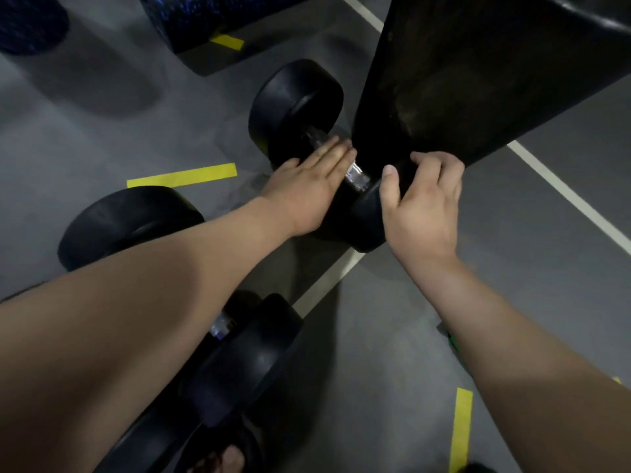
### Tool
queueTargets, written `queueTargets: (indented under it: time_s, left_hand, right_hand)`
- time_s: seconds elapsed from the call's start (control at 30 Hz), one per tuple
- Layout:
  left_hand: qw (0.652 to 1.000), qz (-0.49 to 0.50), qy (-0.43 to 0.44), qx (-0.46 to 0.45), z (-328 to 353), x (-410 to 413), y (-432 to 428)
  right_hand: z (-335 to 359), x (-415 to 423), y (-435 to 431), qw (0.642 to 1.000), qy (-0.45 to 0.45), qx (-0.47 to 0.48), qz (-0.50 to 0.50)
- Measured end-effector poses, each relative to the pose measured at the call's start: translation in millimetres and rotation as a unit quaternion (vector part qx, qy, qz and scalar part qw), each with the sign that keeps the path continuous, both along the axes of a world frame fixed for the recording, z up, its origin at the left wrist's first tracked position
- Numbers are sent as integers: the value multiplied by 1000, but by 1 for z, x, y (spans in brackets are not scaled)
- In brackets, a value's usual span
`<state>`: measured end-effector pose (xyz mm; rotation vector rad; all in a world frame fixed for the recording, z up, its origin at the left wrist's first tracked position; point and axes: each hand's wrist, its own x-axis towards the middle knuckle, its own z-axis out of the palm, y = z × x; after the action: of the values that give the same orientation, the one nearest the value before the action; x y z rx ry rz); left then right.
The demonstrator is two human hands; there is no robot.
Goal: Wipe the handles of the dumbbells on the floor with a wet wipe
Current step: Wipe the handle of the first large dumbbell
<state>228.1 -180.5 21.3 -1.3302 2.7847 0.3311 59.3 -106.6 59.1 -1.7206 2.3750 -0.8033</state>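
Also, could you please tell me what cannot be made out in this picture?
Wet wipe: none visible, head view; the left grip lies flat over the far dumbbell handle, hiding anything beneath.
Near dumbbell handle: head view, mostly behind the left forearm.
Speckled black block: head view, cut off by the top edge.

Black dumbbells (297, 107), grey floor (102, 148), yellow tape (182, 175).
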Motion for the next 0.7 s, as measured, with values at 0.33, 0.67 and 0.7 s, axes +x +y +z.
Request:
queueTargets:
  time_s: [0.33,0.67,0.7]
  left_hand:
    - [993,-120,0,14,-2,8,2]
    - [995,-33,-69,-67,-1,7,8]
    - [994,-10,-83,-76,-2,10,4]
  right_hand:
    - [-5,0,4,997,49,-55,9]
    - [-9,3,3,998,45,-43,-9]
    - [-10,3,3,998,45,-39,-11]
